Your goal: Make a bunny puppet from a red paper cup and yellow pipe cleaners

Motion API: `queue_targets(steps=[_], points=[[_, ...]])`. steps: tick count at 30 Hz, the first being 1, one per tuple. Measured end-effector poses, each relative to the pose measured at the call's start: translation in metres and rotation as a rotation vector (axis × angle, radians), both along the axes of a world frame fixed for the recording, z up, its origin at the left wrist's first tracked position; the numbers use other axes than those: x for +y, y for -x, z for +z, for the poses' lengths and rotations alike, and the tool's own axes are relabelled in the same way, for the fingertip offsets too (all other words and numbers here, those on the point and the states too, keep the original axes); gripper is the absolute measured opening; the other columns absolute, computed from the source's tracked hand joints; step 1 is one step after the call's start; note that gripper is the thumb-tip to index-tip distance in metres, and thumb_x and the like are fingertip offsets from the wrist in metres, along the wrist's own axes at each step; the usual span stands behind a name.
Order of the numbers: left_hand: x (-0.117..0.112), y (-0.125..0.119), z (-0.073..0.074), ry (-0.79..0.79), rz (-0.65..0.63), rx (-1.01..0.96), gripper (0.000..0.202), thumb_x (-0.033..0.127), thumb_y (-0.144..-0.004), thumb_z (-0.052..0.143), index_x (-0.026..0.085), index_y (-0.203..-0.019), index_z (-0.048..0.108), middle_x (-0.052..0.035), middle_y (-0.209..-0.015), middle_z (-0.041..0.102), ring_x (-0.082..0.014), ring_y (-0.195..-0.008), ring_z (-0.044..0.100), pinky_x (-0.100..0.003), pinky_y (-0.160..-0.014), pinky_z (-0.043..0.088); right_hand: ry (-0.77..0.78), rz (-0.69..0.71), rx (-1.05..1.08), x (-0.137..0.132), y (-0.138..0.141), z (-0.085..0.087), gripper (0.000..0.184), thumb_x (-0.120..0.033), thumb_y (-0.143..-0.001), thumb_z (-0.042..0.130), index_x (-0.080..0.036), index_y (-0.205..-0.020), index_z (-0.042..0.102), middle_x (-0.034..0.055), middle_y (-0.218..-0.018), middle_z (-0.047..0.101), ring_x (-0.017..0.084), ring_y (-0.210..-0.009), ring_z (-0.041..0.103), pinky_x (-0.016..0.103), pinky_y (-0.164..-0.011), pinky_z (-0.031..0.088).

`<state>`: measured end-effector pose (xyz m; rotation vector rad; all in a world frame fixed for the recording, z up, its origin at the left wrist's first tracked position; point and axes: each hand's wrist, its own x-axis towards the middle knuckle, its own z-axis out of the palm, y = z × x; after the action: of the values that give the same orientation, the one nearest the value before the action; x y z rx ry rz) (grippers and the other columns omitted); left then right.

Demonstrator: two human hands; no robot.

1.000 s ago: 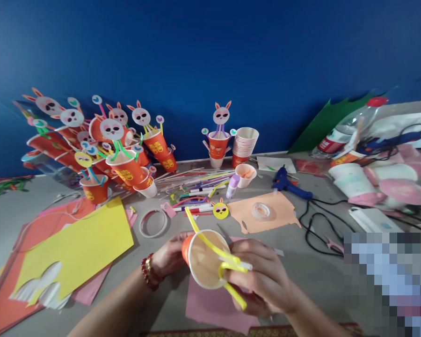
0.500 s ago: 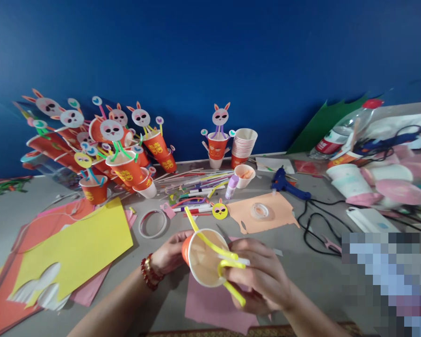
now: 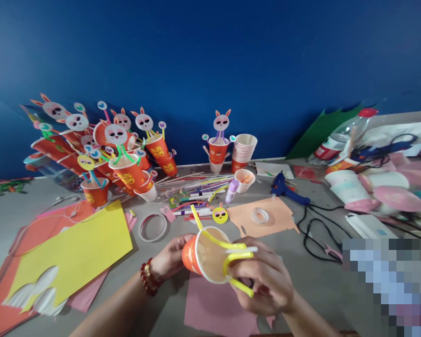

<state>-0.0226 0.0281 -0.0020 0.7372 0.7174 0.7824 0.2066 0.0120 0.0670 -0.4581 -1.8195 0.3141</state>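
Observation:
My left hand grips the base of an orange paper cup, tipped so its white inside faces me. My right hand is closed at the cup's rim, pinching a bent yellow straw and a thin white stick that lie across the opening. One end of the straw pokes up past the far rim. A beaded bracelet circles my left wrist. A pink paper sheet lies on the table under my hands.
Finished rabbit-faced cups crowd the back left, with one more beside a cup stack. Yellow paper, a tape ring, straws and markers, a glue gun, its cable and a bottle surround my hands.
Both hands have shifted slightly right with the cup, which has tilted so its orange side shows more. My right fingers have tightened over the straw loop. The view dipped a little.

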Motion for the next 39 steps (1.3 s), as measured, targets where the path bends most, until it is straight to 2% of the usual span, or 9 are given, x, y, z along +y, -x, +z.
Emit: queue_targets(steps=[8,12,17,20,24,29,33,39], points=[[0.001,-0.005,0.002,-0.002,0.087,-0.045,0.032,0.038,-0.064,0.090,0.012,-0.077,0.076,-0.0073,-0.072,0.074,-0.0155,-0.064,0.066,-0.026,-0.068,0.052,0.091,-0.122,0.071,0.000,0.004,0.004,0.024,-0.001,-0.073,0.059,-0.022,-0.082,0.060,0.0024,-0.069,0.071,0.018,-0.057,0.065,0.031,-0.055,0.052],[0.002,-0.007,0.002,-0.023,0.086,-0.079,0.037,0.042,-0.064,0.090,0.013,-0.085,0.079,-0.0080,-0.075,0.076,-0.0176,-0.068,0.069,-0.028,-0.073,0.054,0.119,-0.162,0.068,0.001,0.004,0.005,0.020,-0.003,-0.074,0.059,-0.022,-0.081,0.062,0.0012,-0.064,0.067,0.017,-0.054,0.063,0.030,-0.053,0.051],[0.001,-0.008,-0.001,-0.031,0.082,-0.092,0.037,0.044,-0.065,0.089,0.013,-0.084,0.079,-0.0081,-0.073,0.075,-0.0156,-0.063,0.067,-0.025,-0.066,0.053,0.111,-0.170,0.077,0.002,0.004,0.004,0.020,-0.003,-0.074,0.060,-0.021,-0.082,0.062,-0.0001,-0.063,0.067,0.017,-0.053,0.063,0.029,-0.053,0.051],[0.000,-0.009,-0.002,-0.045,0.135,-0.093,0.040,0.045,-0.065,0.089,0.014,-0.087,0.078,-0.0070,-0.072,0.074,-0.0161,-0.065,0.066,-0.026,-0.068,0.052,0.133,-0.174,0.082,0.003,0.003,0.003,0.020,-0.003,-0.075,0.059,-0.022,-0.082,0.063,0.0005,-0.065,0.067,0.017,-0.055,0.063,0.029,-0.053,0.051],[0.000,-0.010,-0.004,-0.094,0.228,-0.051,0.038,0.046,-0.067,0.087,0.013,-0.080,0.074,-0.0054,-0.072,0.070,-0.0142,-0.063,0.061,-0.024,-0.066,0.049,0.181,-0.169,0.098,0.005,0.004,0.000,0.019,-0.003,-0.078,0.061,-0.021,-0.084,0.064,0.0020,-0.069,0.068,0.018,-0.061,0.065,0.029,-0.057,0.053],[-0.001,-0.007,-0.007,-0.227,0.314,0.066,0.032,0.046,-0.073,0.082,0.018,-0.083,0.073,-0.0021,-0.073,0.068,-0.0160,-0.066,0.058,-0.024,-0.064,0.046,0.261,-0.138,0.182,0.008,0.006,-0.005,0.016,-0.005,-0.081,0.061,-0.020,-0.085,0.064,0.0028,-0.074,0.069,0.018,-0.067,0.066,0.028,-0.062,0.054],[-0.004,-0.006,0.001,-0.361,0.338,0.179,0.029,0.045,-0.077,0.079,0.018,-0.084,0.071,-0.0037,-0.078,0.069,-0.0182,-0.071,0.058,-0.025,-0.067,0.046,0.282,-0.122,0.214,0.009,0.008,-0.006,0.014,-0.006,-0.082,0.061,-0.020,-0.085,0.065,0.0025,-0.075,0.068,0.017,-0.068,0.066,0.027,-0.063,0.054],[-0.006,-0.004,0.007,-0.681,0.372,0.491,0.018,0.035,-0.089,0.066,0.018,-0.085,0.068,-0.0084,-0.085,0.069,-0.0218,-0.080,0.063,-0.029,-0.075,0.050,0.317,-0.100,0.237,0.008,0.009,-0.010,0.015,-0.007,-0.084,0.060,-0.020,-0.086,0.066,0.0026,-0.075,0.067,0.017,-0.069,0.065,0.026,-0.065,0.053]])
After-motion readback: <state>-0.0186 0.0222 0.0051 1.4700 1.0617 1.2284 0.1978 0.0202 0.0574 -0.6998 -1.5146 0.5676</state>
